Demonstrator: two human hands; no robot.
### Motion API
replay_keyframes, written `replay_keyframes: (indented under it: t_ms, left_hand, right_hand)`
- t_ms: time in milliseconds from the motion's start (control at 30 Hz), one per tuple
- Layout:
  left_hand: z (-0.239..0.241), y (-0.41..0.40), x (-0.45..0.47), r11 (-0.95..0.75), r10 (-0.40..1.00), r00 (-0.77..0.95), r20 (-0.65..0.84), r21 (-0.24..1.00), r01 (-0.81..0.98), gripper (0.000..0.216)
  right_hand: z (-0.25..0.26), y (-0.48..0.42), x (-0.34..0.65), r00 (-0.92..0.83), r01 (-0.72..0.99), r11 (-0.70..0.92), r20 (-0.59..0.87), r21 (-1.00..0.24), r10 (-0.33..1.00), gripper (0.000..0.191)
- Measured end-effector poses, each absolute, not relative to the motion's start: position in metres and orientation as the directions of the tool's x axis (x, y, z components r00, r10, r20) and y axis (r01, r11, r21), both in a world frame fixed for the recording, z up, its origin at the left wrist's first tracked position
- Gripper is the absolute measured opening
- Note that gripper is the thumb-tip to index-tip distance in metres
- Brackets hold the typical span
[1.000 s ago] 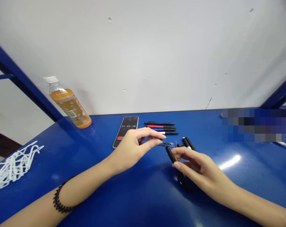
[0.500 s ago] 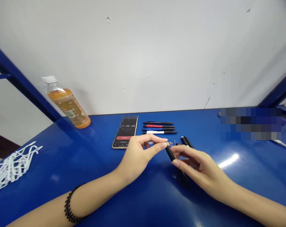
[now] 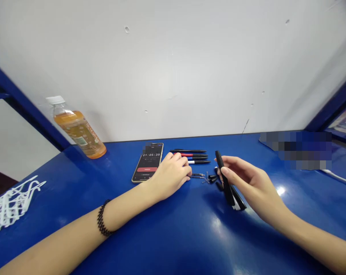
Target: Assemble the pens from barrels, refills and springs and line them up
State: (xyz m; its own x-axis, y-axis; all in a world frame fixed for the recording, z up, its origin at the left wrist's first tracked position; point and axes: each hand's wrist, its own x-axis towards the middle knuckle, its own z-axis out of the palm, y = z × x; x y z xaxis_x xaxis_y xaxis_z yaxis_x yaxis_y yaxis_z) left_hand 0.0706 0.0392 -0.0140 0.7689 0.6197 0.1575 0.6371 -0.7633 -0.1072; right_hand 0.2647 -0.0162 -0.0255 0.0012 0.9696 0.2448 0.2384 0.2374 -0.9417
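My right hand (image 3: pixel 247 179) is closed around a black pen barrel (image 3: pixel 223 175), holding it tilted upright between thumb and fingers. Behind and below it lie more black and white pen barrels (image 3: pixel 239 200), partly hidden. My left hand (image 3: pixel 171 173) rests low on the table beside the phone, its fingers curled together over the left ends of thin pen refills (image 3: pixel 197 176); whether it grips one is hidden. Small springs (image 3: pixel 206 178) and black pen tips (image 3: pixel 212 178) lie between the hands. Past my left fingers is a row of several pens (image 3: pixel 200 157), black, red, blue and white.
A phone (image 3: pixel 147 164) showing a running timer lies left of the pens. An orange drink bottle (image 3: pixel 80 131) stands by the wall. White strips (image 3: pixel 14 206) are piled at the left edge. A blurred-out item (image 3: pixel 299 151) and a white cable (image 3: pixel 340 178) lie at right.
My left hand has let go of the pen barrel's upper end and moved left and down to the refills. My right hand keeps the barrel, now more upright. The view has shifted slightly.
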Motion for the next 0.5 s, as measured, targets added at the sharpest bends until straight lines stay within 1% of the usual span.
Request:
replay_keyframes:
  t_ms: [200, 333, 367, 400, 433, 467, 500]
  left_hand:
    - [-0.019, 0.039, 0.073, -0.775, 0.614, 0.781, 0.114, -0.100, 0.624, 0.016]
    - [-0.009, 0.031, 0.070, -0.720, 0.684, 0.715, 0.140, -0.025, 0.694, 0.017]
    - [-0.004, 0.028, 0.068, -0.696, 0.712, 0.686, 0.152, 0.017, 0.718, 0.018]
    - [0.000, 0.025, 0.067, -0.668, 0.741, 0.650, 0.167, 0.098, 0.737, 0.019]
    - [0.004, 0.022, 0.066, -0.637, 0.771, 0.609, 0.187, 0.219, 0.739, 0.019]
    - [0.007, 0.019, 0.065, -0.599, 0.799, 0.563, 0.212, 0.370, 0.710, 0.018]
    - [0.009, 0.016, 0.065, -0.554, 0.824, 0.512, 0.243, 0.531, 0.641, 0.017]
  right_hand:
    - [-0.027, -0.019, 0.262, -0.062, 0.225, 0.230, 0.222, -0.947, 0.973, 0.030]
    - [-0.028, -0.020, 0.263, -0.104, 0.258, 0.238, 0.218, -0.936, 0.970, 0.027]
    - [-0.028, -0.020, 0.263, -0.131, 0.267, 0.244, 0.216, -0.932, 0.968, 0.027]
    - [-0.028, -0.022, 0.263, -0.166, 0.281, 0.254, 0.214, -0.926, 0.963, 0.026]
    - [-0.028, -0.023, 0.262, -0.204, 0.296, 0.268, 0.214, -0.917, 0.955, 0.024]
    - [-0.029, -0.024, 0.260, -0.243, 0.311, 0.285, 0.215, -0.907, 0.946, 0.022]
    - [-0.029, -0.026, 0.259, -0.279, 0.326, 0.302, 0.214, -0.896, 0.936, 0.021]
